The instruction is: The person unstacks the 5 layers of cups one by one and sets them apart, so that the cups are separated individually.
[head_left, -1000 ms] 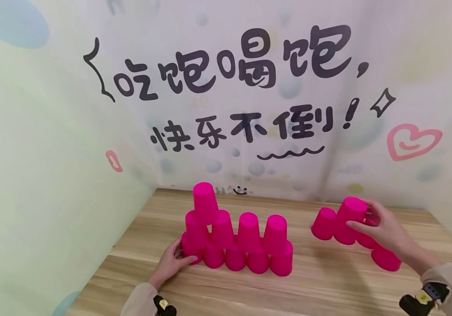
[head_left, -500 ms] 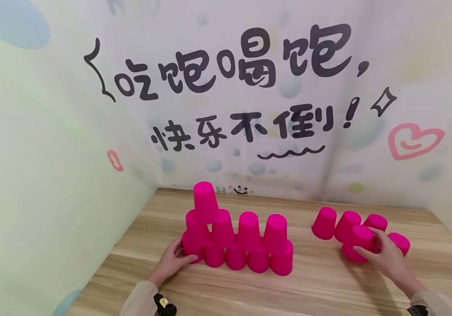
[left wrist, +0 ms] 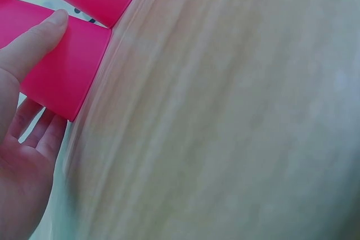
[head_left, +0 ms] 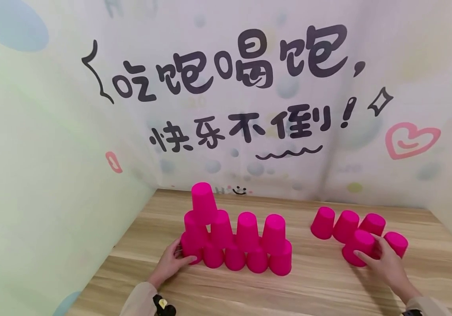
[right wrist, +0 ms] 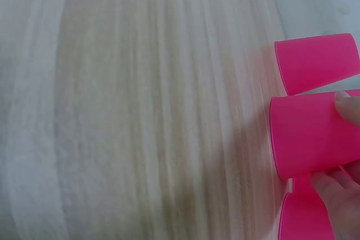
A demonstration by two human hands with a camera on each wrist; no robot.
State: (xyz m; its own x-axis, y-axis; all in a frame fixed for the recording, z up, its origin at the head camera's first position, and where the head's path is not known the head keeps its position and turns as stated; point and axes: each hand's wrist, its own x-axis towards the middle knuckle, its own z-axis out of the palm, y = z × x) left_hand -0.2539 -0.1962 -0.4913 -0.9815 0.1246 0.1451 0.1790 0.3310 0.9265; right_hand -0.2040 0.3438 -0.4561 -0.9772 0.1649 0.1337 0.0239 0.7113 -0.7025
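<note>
Pink cups stand upside down in a tiered wall left of centre in the head view. A lone cup (head_left: 202,202) tops the left end, above a row of several cups (head_left: 248,230) and a bottom row of several more (head_left: 235,260). My left hand (head_left: 169,264) holds the leftmost bottom cup (left wrist: 70,74), thumb on the near side and fingers around the far side. At the right, my right hand (head_left: 385,263) grips another upside-down cup (right wrist: 315,133) between thumb and fingers. Its rim is at or close to the tabletop; I cannot tell whether it touches.
Around the right hand stand loose upside-down pink cups: one at the far left (head_left: 323,223), one beside it (head_left: 346,226), one behind the hand (head_left: 374,223) and one to its right (head_left: 396,243). A printed cloth backdrop (head_left: 226,175) rises behind the wooden table (head_left: 297,294).
My right hand has brought its cup down and nearer to me, from in front of the loose cups' row. The left hand and the tiered wall stay put.
</note>
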